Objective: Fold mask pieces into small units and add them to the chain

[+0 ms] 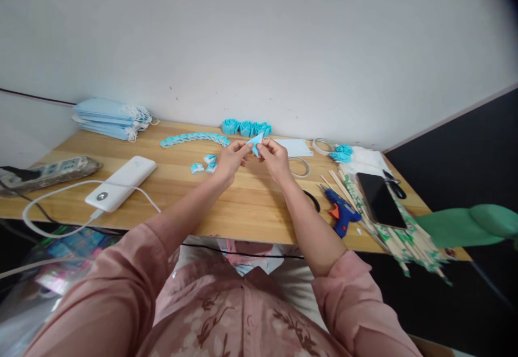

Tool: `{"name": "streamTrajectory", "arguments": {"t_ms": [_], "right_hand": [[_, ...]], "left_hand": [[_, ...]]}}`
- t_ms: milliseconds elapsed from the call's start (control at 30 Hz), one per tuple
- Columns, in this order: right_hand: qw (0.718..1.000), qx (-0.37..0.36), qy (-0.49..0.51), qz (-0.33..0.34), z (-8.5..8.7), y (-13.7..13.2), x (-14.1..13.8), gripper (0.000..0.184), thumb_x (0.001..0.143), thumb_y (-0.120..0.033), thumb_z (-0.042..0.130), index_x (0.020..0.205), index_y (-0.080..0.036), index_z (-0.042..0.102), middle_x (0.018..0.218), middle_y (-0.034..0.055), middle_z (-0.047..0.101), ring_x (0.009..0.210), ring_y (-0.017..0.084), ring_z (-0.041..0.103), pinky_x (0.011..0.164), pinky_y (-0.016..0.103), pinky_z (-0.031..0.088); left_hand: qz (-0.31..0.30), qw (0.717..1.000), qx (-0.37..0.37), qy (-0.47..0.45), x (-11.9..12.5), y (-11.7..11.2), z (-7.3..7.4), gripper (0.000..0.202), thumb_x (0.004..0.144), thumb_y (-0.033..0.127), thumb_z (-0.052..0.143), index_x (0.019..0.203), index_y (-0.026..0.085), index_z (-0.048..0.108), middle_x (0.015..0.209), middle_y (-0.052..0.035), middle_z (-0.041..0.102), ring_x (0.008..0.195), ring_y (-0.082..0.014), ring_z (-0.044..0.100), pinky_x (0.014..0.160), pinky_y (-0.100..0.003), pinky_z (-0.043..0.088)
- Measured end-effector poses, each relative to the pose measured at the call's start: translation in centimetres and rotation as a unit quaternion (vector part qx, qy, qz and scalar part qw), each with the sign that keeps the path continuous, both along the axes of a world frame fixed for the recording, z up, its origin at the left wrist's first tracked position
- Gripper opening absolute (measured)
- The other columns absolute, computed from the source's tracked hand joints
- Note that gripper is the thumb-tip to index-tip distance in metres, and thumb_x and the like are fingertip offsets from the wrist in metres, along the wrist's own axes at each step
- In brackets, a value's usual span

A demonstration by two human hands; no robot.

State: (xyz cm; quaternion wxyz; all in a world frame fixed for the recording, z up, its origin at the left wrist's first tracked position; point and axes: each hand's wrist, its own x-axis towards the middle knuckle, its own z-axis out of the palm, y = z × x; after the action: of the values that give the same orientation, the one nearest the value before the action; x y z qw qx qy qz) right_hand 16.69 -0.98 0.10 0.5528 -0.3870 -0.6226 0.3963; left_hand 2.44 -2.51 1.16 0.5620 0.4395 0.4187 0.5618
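Between my two hands is a small folded piece of light blue sheet (pixel 256 142), with a pointed corner sticking up. My left hand (pixel 233 158) pinches its left side, and my right hand (pixel 275 157) pinches its right edge between thumb and fingers. Left of my hands, a few small folded blue-and-white pieces (pixel 197 168) lie on the wooden table (pixel 182 195). A curved braided blue strip (pixel 194 139) reaches toward my left hand. Behind the hands stand several blue rosettes (pixel 246 128). A flat pale blue sheet (pixel 297 148) lies just beyond my right hand.
Stacked face masks (pixel 109 117), a power strip (pixel 52 172) and a cabled white power bank (pixel 121 183) occupy the left. To the right are tape rolls (pixel 300 167), a blue glue gun (pixel 343 211), a phone (pixel 380 199), wrapped sticks (pixel 413 241) and a green object (pixel 469 225).
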Motion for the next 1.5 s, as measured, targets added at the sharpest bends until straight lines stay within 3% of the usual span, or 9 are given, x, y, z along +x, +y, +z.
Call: {"name": "streamTrajectory", "arguments": {"t_ms": [200, 367, 500, 600, 800, 1000, 1167, 1500], "right_hand": [[1.0, 0.002, -0.007, -0.009, 0.0, 0.0, 0.2, 0.031, 0.084, -0.049, 0.063, 0.072, -0.02, 0.062, 0.062, -0.0037, 0.055, 0.058, 0.009, 0.05, 0.055, 0.022, 0.045], [0.998, -0.041, 0.049, -0.005, 0.6, 0.0, 0.8, 0.038, 0.084, -0.056, 0.06, 0.097, -0.022, 0.07, 0.08, 0.0006, 0.065, 0.074, 0.013, 0.06, 0.063, 0.024, 0.053], [0.996, -0.074, 0.031, 0.033, 0.6, 0.1, 0.8, 0.04, 0.081, -0.058, 0.064, 0.099, -0.023, 0.068, 0.084, 0.0008, 0.065, 0.078, 0.013, 0.061, 0.065, 0.025, 0.055], [0.997, -0.067, 0.041, 0.022, 0.4, 0.1, 0.8, 0.037, 0.083, -0.055, 0.064, 0.105, -0.025, 0.062, 0.083, -0.0014, 0.065, 0.077, 0.013, 0.062, 0.065, 0.024, 0.054], [0.999, -0.037, -0.013, 0.0, 0.7, -0.2, 1.0, 0.032, 0.087, -0.054, 0.059, 0.082, -0.022, 0.061, 0.081, -0.001, 0.063, 0.08, 0.013, 0.061, 0.073, 0.025, 0.053], [0.997, -0.04, -0.057, -0.023, 0.5, -0.2, 1.1, 0.029, 0.085, -0.051, 0.062, 0.085, -0.022, 0.063, 0.084, -0.0005, 0.066, 0.082, 0.014, 0.061, 0.081, 0.029, 0.052], [0.997, -0.04, -0.015, -0.06, 0.7, -0.2, 1.1, 0.026, 0.086, -0.049, 0.061, 0.094, -0.024, 0.06, 0.095, 0.002, 0.071, 0.091, 0.016, 0.065, 0.08, 0.029, 0.052], [0.992, -0.02, -0.104, -0.063, 1.1, -0.6, 0.7, 0.018, 0.084, -0.039, 0.063, 0.086, -0.022, 0.067, 0.088, 0.0002, 0.071, 0.083, 0.015, 0.064, 0.076, 0.028, 0.052]], "left_hand": [[0.011, 1.0, 0.027, -0.008, 0.3, 0.9, -0.2, 0.026, 0.071, 0.039, 0.076, 0.071, 0.016, 0.063, 0.062, 0.0012, 0.059, 0.057, -0.0081, 0.051, 0.054, -0.02, 0.038], [-0.032, 0.999, 0.019, -0.005, -0.6, 1.4, -0.1, 0.032, 0.066, 0.044, 0.079, 0.068, 0.016, 0.063, 0.068, -0.0018, 0.065, 0.063, -0.0114, 0.058, 0.059, -0.023, 0.044], [-0.047, 0.998, 0.017, 0.048, -1.4, 1.5, -0.5, 0.032, 0.068, 0.044, 0.077, 0.066, 0.015, 0.064, 0.063, -0.0019, 0.064, 0.058, -0.0107, 0.056, 0.058, -0.024, 0.043], [-0.053, 0.996, 0.018, 0.074, -1.6, 1.1, -0.7, 0.034, 0.067, 0.047, 0.078, 0.066, 0.015, 0.064, 0.061, -0.0015, 0.064, 0.057, -0.0107, 0.056, 0.058, -0.024, 0.042], [-0.045, 0.997, 0.006, 0.064, -1.4, -0.1, -0.2, 0.034, 0.067, 0.048, 0.077, 0.07, 0.016, 0.067, 0.062, -0.0009, 0.064, 0.057, -0.0108, 0.055, 0.058, -0.024, 0.042], [-0.035, 0.999, -0.006, 0.037, -0.8, -0.3, -0.2, 0.032, 0.069, 0.047, 0.075, 0.07, 0.016, 0.066, 0.062, -0.0012, 0.065, 0.056, -0.0102, 0.055, 0.057, -0.024, 0.041], [-0.009, 1.0, -0.02, 0.013, -0.8, 0.0, -0.6, 0.027, 0.071, 0.042, 0.074, 0.071, 0.016, 0.066, 0.062, -0.0012, 0.066, 0.055, -0.0096, 0.055, 0.056, -0.023, 0.04], [-0.02, 0.999, -0.019, 0.035, -0.7, 0.2, -1.0, 0.025, 0.073, 0.04, 0.073, 0.071, 0.016, 0.068, 0.064, -0.001, 0.066, 0.057, -0.0096, 0.055, 0.056, -0.023, 0.041]]}}
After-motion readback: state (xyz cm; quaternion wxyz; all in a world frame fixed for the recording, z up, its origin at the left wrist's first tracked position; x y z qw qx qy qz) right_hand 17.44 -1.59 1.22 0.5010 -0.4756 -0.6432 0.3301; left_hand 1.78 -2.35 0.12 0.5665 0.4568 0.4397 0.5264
